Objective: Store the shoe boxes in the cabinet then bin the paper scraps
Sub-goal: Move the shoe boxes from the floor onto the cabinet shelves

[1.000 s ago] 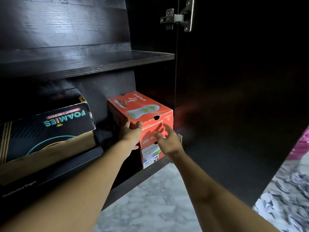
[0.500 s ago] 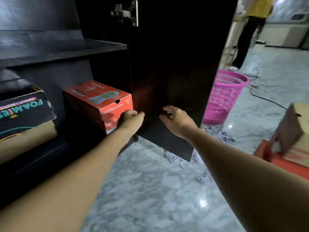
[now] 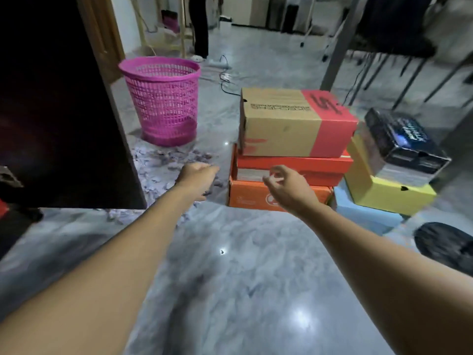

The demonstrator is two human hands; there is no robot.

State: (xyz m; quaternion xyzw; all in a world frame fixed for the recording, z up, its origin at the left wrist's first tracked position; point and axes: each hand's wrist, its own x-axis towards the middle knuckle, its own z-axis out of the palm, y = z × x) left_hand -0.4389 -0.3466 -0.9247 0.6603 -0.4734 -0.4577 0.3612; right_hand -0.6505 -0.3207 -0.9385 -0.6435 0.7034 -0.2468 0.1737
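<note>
- Now: left hand (image 3: 198, 175) curled to a fist, empty; right hand (image 3: 286, 187) loosely open, empty, reaching toward the stack (image 3: 294, 124).
- Stack of three boxes sits on the floor right of the bin (image 3: 163, 103); more boxes (image 3: 384, 198) lie farther right.
- Scraps (image 3: 163, 162) litter the floor at the bin's foot.
- Judgement: storing unfinished, several boxes left; binning not begun.

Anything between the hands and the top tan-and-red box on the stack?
Nothing visible. The left hand and right hand are empty and held just short of the stack, above grey marble floor. The tan-and-red cardboard shoe box sits on top with nothing on it. The shredded paper scraps lie on the floor further left, by the pink mesh basket.
</note>
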